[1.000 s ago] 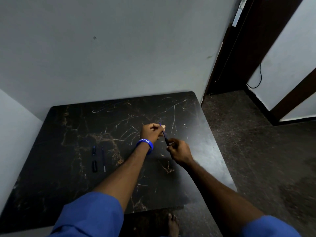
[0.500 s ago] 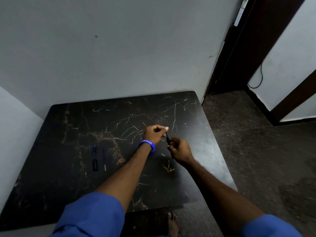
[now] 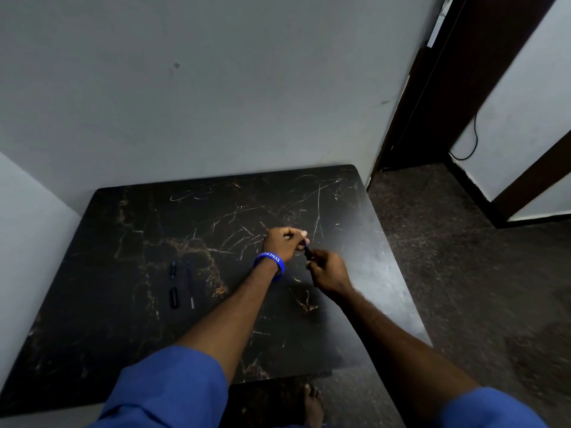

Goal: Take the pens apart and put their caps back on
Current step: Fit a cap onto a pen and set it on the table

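between the two hands, a dark pen with a blue tip. just behind that grip, a blue wristband lettered white. under it, a black table veined brown and white. nearer, blue sleeves.

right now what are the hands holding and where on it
Both hands grip one dark pen: the left hand pinches its upper end, the right hand holds its lower end.
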